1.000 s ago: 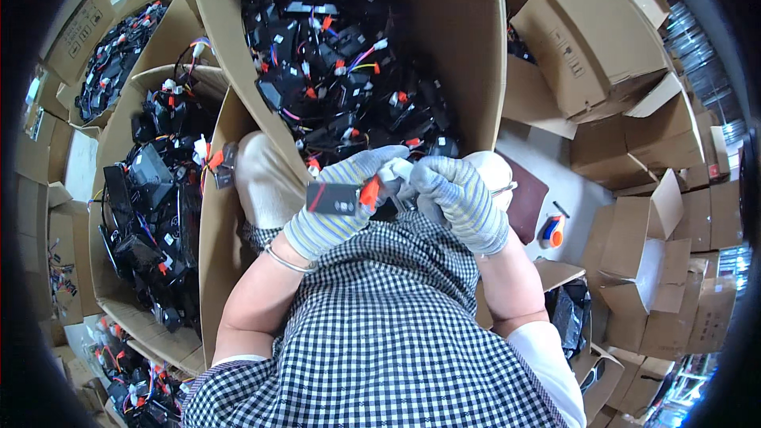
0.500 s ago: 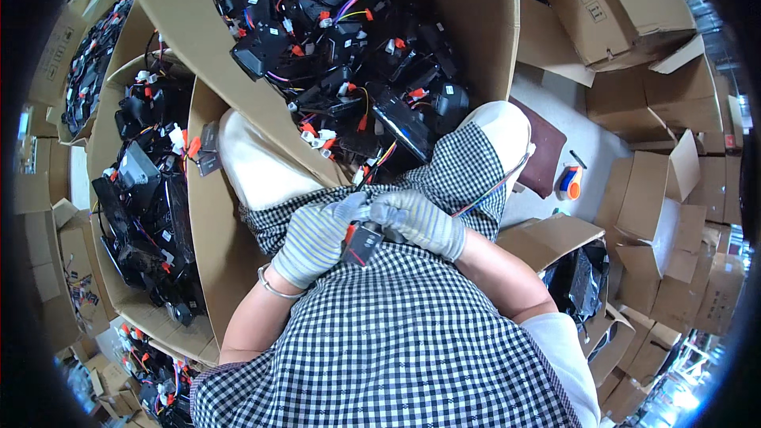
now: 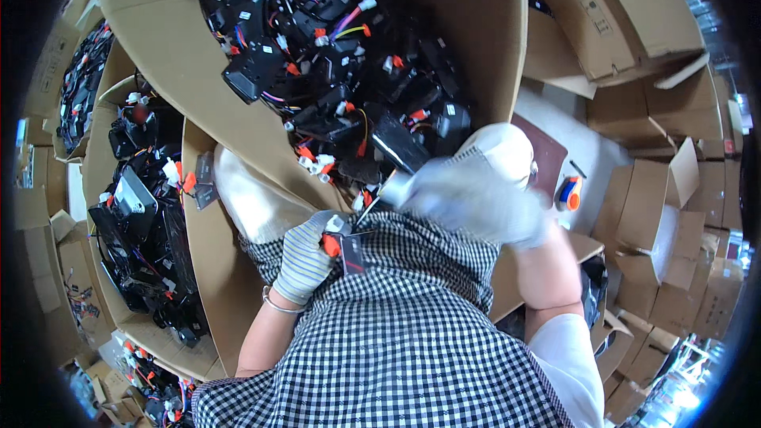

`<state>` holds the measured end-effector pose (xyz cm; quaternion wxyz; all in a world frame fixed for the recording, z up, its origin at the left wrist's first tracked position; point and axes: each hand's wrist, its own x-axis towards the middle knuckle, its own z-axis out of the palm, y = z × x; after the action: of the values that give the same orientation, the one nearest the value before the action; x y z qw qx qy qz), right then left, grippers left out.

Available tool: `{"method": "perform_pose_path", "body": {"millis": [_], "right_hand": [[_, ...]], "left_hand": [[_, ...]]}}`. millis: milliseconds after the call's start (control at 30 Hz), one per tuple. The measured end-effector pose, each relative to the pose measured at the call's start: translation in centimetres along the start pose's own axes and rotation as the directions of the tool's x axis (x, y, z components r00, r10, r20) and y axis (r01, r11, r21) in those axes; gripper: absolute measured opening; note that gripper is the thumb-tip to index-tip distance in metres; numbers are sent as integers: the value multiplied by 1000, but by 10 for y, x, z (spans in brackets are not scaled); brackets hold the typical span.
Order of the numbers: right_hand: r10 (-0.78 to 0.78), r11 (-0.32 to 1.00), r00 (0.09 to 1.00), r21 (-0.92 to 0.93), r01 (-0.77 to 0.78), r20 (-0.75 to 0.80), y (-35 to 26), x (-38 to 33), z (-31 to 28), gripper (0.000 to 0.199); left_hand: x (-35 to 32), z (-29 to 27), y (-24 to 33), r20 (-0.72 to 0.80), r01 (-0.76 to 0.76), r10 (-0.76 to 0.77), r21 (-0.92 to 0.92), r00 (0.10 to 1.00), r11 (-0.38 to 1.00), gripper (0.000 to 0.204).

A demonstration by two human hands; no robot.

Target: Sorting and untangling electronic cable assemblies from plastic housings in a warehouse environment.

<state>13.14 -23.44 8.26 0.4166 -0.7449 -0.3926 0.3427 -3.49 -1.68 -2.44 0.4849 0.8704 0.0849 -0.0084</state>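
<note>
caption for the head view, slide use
Gloved left hand grips a small black part; blurred right hand reaches beside a cardboard box of wired black parts.

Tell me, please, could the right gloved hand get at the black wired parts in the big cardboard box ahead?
Probably yes: the right gloved hand is already at the rim of the open-topped cardboard box, and the black wired parts lie uncovered beside it.

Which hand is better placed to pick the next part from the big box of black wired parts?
Right. The right hand, motion-blurred, is already at the edge of the big box, beside the black wired parts. The left hand grips a small black part with an orange connector over the lap.
</note>
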Motion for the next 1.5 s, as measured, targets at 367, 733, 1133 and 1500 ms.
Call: {"method": "perform_pose_path", "body": {"millis": [367,733,1133,1500], "right_hand": [[567,635,779,745,-206,-267,79,243,-66,33],[-374,927,909,-41,373,-185,71,141,73,11],[-259,965,959,-57,254,-117,40,24,121,12],[-105,987,984,102,121,-143,12,11,83,22]], "left_hand": [[7,0,-23,82,120,-91,-476,992,871,26],[4,2,-19,-433,-116,-103,-450,895,885,34],[-1,-9,14,4,-63,84,-622,996,781,34],[-18,4,1,0,-64,78,-568,997,821,30]]}}
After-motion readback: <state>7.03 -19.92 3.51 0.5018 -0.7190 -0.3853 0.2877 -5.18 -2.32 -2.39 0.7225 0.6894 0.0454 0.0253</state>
